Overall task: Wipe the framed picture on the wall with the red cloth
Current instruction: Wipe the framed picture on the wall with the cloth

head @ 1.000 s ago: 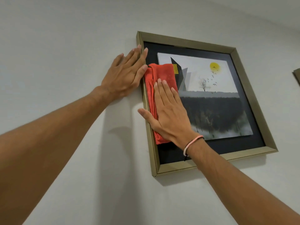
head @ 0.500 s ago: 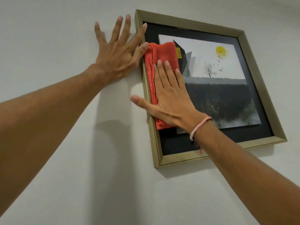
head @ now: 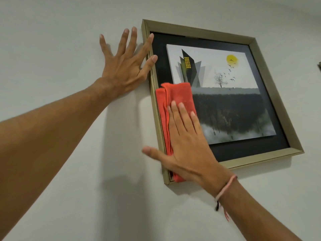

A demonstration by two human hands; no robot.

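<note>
The framed picture (head: 279,94) hangs on a white wall, with a gold frame, a black mat and a print of a dark building, a yellow sun and a tree. A folded red cloth (head: 175,98) lies flat against the glass along the picture's lower left side. My right hand (head: 187,145) presses the cloth to the glass with a flat palm, thumb out over the frame's left edge. My left hand (head: 125,66) is spread flat on the wall, its forefinger and thumb resting on the frame's upper left edge.
The bare white wall (head: 69,32) surrounds the frame. A dark corner of another object (head: 319,66) shows at the far right edge. A pink string bracelet (head: 225,190) circles my right wrist.
My right hand has slid the red cloth down the picture's left side, from the top left toward the bottom left corner. My left hand stays braced at the frame's upper left.
</note>
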